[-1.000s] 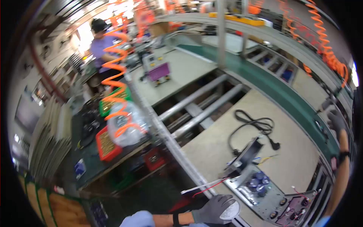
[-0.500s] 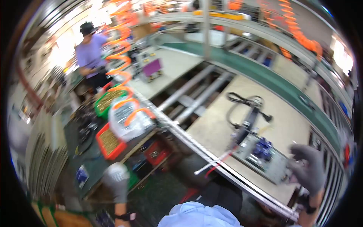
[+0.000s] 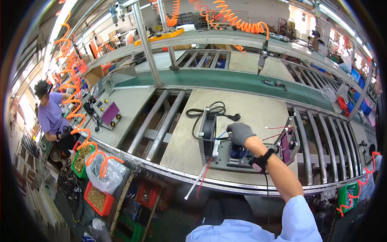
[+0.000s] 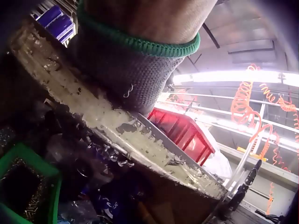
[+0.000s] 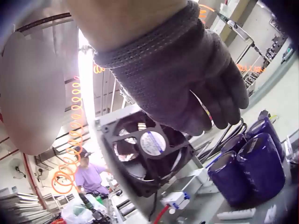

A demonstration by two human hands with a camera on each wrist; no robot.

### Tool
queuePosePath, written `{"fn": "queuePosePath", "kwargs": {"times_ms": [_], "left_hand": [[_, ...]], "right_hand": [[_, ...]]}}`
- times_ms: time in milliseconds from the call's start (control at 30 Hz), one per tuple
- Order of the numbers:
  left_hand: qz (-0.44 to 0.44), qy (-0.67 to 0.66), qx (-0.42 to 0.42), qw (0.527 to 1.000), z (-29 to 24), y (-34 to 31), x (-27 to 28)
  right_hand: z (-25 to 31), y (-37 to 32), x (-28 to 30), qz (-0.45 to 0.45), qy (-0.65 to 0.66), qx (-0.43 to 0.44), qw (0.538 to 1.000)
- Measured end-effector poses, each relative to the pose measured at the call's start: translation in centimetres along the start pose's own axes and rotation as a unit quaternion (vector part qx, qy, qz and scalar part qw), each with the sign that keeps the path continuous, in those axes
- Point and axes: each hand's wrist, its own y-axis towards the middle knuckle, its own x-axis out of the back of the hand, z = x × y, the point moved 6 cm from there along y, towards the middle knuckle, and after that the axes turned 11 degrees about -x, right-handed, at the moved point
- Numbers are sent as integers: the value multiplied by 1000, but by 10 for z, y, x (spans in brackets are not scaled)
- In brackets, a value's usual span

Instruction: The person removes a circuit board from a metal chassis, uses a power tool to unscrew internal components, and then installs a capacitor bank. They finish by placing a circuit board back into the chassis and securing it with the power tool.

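Observation:
My gloved right hand (image 3: 240,134) reaches over an opened metal device chassis (image 3: 219,163), beside its black cooling fan (image 3: 208,135). In the right wrist view, its loosely bent fingers (image 5: 229,93) point down above several dark-blue capacitors (image 5: 261,165), with nothing visibly gripped. A blue wire (image 3: 221,135) runs from near the fan toward the fingertips in the head view. My left hand (image 3: 101,233), at the lower left by the side bench, holds a white round object (image 3: 97,224). In the left wrist view, only the glove cuff (image 4: 135,70) shows; its fingers are hidden behind the bench edge.
A coiled black power cord (image 3: 217,109) lies behind the chassis on the board (image 3: 181,145). Rollers (image 3: 167,121) flank it. Red (image 3: 105,206) and green (image 3: 76,171) parts bins stand at left. A screwdriver (image 3: 263,60) hangs overhead. Another person (image 3: 50,113) stands left.
My left hand has gone from beside the chassis to the side bench with the white object. The right hand came from the far right to over the chassis. The view has turned right.

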Motion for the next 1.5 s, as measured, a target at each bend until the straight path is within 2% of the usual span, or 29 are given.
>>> {"fn": "queuePosePath", "kwargs": {"times_ms": [100,133,167,233,267,300,367,433,500,567,633,700,767,833,867,900,933,967,1033,1100,1133,1233,1267,1367,1400,1467,1500], "left_hand": [[-91,11,-85,992,-18,-21,47],[-184,-22,-140,973,-37,-29,72],[-201,-70,-168,963,-56,-38,91],[-230,-165,-217,934,-128,-54,162],[-140,-303,-148,931,-158,-61,181],[-46,-431,-73,898,-191,-70,196],[17,-567,-124,814,-269,-82,231],[91,-583,-200,782,-327,-112,220],[142,-624,-221,736,-371,-128,242],[207,-699,-358,583,-465,-166,287],[341,-735,-313,496,-518,-190,309],[388,-767,-304,412,-571,-212,310],[519,-752,-210,349,-612,-225,315],[591,-741,-115,296,-641,-243,304],[624,-731,-68,267,-651,-252,297],[637,-726,-60,252,-659,-257,293],[650,-720,-52,236,-666,-262,291],[664,-713,-45,221,-670,-268,290],[639,-723,-68,253,-673,-268,289],[632,-714,-75,292,-681,-276,277],[605,-745,-66,275,-682,-275,280],[483,-737,-210,424,-668,-249,283],[492,-694,-247,464,-664,-241,279],[439,-650,-357,508,-660,-222,288],[324,-669,-415,524,-659,-210,313],[171,-658,-493,544,-663,-199,347],[92,-645,-526,547,-667,-196,361]], "right_hand": [[0,34,-27,28,-57,13,998],[-2,46,-39,27,-75,31,996],[-6,56,-49,26,-94,50,994],[-10,69,-60,86,-126,52,987],[-13,76,-65,108,-145,54,982],[-16,83,-69,129,-165,56,976],[-27,90,-71,163,-187,16,969],[-33,88,-63,176,-190,-7,966],[-30,84,-45,154,-198,-18,968],[-20,71,-20,135,-206,-29,969],[2,41,22,138,-154,-38,978],[17,21,46,126,-113,-25,985],[24,-3,56,145,-77,-3,986],[11,-18,42,130,-18,2,991],[2,-30,36,157,44,-20,986],[-1,-47,36,183,104,-43,977],[-6,-60,32,161,185,-38,969],[-14,-64,19,121,191,6,974],[-19,-88,15,36,238,-34,970],[-34,-95,-9,90,359,-73,926],[-40,-97,-20,116,419,-93,896],[-52,-103,-39,114,505,-126,846],[-54,-103,-36,70,464,-112,876],[-51,-118,-8,-26,354,-137,925],[-49,-120,-14,-49,356,-107,927],[-45,-127,-30,-95,356,-43,928],[-39,-129,-41,-51,355,-45,933]]}}
